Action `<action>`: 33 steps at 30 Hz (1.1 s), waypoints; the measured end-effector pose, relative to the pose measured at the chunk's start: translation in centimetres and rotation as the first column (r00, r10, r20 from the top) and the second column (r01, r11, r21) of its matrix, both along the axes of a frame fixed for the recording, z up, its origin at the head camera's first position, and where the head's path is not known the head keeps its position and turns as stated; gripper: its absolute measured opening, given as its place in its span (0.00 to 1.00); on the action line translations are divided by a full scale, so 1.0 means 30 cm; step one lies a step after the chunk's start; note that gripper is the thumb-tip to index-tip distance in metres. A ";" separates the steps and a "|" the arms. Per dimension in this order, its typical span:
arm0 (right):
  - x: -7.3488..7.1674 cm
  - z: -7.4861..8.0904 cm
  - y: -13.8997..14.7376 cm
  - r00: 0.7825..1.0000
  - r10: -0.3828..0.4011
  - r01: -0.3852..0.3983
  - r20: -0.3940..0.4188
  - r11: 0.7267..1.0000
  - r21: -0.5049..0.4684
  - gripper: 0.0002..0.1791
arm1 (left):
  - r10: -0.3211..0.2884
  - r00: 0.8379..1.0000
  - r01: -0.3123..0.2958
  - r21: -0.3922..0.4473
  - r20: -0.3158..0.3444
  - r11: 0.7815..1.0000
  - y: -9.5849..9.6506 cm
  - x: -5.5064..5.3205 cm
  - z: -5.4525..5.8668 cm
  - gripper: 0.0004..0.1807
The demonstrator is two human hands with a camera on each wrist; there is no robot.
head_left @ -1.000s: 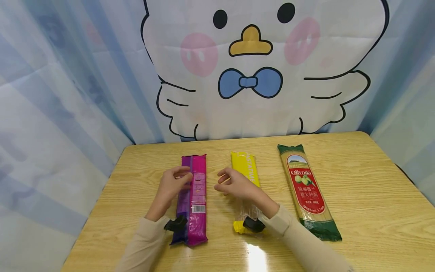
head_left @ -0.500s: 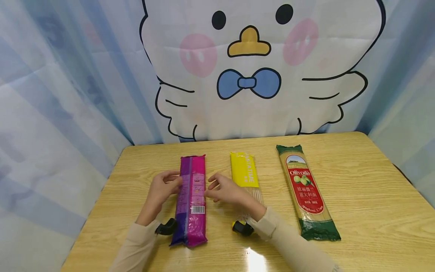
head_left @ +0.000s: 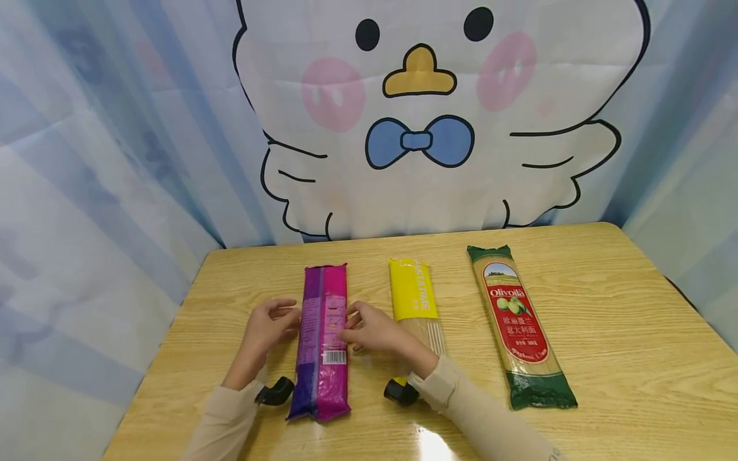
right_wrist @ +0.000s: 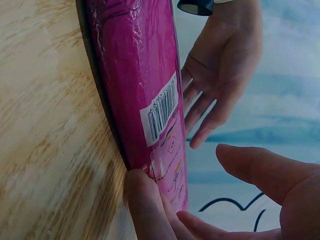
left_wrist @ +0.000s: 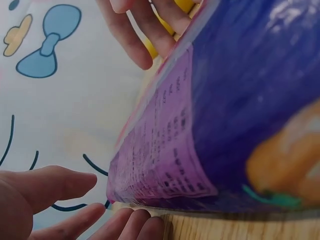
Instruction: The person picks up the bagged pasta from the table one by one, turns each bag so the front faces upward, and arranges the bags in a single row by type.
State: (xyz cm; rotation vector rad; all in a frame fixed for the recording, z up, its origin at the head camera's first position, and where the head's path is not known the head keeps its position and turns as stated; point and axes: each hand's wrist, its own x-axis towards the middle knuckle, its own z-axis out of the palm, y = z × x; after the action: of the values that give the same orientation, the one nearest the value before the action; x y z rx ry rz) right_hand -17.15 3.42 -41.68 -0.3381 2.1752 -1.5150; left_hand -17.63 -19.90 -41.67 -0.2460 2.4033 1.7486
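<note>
A long purple and pink packet [head_left: 324, 333] lies upright in the head view, its barcode towards me. My left hand [head_left: 266, 333] is beside its left edge, fingers loosely bent. At the right edge is my right hand [head_left: 373, 330], its fingertips meeting the packet's side. In the right wrist view, an index finger [right_wrist: 145, 200] touches the pink side low near the table, while the thumb [right_wrist: 260, 167] stands apart above. The left wrist view shows the left hand [left_wrist: 55, 205] with thumb and fingers spread at the packet's far end. Neither hand curls round it.
A yellow packet of pasta [head_left: 416, 291] with a clear lower part lies right of the purple one, partly behind my right forearm. Further right lies a green-ended spaghetti packet [head_left: 519, 320] with a red label. A printed curtain [head_left: 421, 192] hangs behind the wooden table [head_left: 623, 307].
My left hand has moved left and down off the purple packet to its left side. The right hand has moved left, from beside the yellow packet to the purple packet's right edge.
</note>
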 end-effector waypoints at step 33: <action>0.013 -0.022 -0.052 0.997 -0.044 0.045 0.064 0.999 -0.014 0.16 | -0.015 1.000 0.015 -0.034 0.007 0.999 0.012 -0.003 -0.036 0.21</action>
State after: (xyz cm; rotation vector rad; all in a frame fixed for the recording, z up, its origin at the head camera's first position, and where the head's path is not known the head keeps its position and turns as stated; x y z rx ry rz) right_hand -16.77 1.86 -42.33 -0.2444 2.1360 -1.5458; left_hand -17.73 -19.54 -42.76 -0.2369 2.4256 1.6983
